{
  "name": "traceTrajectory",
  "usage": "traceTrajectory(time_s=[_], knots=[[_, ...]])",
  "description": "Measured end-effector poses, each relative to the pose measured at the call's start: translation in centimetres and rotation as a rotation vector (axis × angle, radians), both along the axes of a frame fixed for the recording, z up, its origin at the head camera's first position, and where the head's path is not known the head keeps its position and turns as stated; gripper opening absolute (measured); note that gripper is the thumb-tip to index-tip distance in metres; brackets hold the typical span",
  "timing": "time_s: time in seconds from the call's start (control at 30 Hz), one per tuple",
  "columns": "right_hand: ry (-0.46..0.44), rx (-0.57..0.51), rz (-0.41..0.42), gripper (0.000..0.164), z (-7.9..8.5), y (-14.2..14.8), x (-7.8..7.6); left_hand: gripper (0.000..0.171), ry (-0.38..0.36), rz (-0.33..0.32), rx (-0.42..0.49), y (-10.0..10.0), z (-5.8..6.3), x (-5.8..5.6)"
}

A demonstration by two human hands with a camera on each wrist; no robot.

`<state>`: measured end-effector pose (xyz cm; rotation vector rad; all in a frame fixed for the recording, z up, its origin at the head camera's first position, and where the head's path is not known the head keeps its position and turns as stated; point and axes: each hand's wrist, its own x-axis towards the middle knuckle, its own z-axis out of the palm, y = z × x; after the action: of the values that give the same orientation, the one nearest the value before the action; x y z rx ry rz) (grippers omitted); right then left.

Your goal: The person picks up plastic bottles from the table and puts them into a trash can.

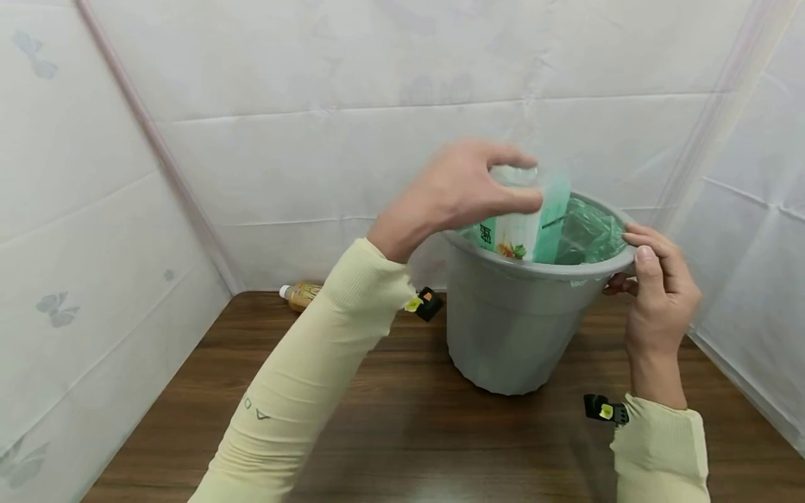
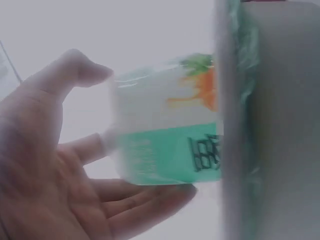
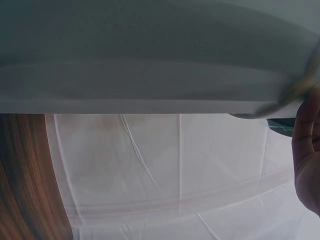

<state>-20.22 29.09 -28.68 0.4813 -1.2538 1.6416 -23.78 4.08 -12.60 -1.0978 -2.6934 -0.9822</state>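
Note:
A white-and-green packet [image 1: 519, 227] with a carrot picture and dark lettering is partly down inside the mouth of a grey trash can [image 1: 509, 321]. My left hand [image 1: 468, 185] holds the packet by its upper end, between thumb and fingers. From the left wrist view, the thumb lies along one edge of the packet [image 2: 165, 150] and the fingers along the opposite one. A green plastic bag [image 1: 591, 234] lines the can. My right hand [image 1: 663, 293] grips the can's right rim, thumb outside; in the right wrist view only part of that hand [image 3: 309, 150] shows.
The can stands on a dark wooden table [image 1: 402, 419], near its back edge. A bottle [image 1: 300, 295] with a white cap lies at the back left, partly behind the left sleeve. White sheeting [image 1: 327, 161] closes in the back and both sides.

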Motion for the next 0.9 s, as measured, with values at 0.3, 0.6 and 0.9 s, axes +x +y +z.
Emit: traceTrajectory(time_s=[0.3,0.6,0.9], knots=[[-0.006,0.003,0.010,0.028,-0.3,-0.3,0.0,0.053,0.002,-0.023,-0.290,1.3,-3.2,-0.7],[-0.016,-0.008,0.020,0.029,-0.3,0.0,0.0,0.039,-0.001,0.015,-0.435,2.1,-3.9,-1.2],[-0.017,-0.011,0.018,0.029,-0.2,0.2,0.0,0.036,0.026,0.003,-0.387,2.3,-4.8,-1.4]])
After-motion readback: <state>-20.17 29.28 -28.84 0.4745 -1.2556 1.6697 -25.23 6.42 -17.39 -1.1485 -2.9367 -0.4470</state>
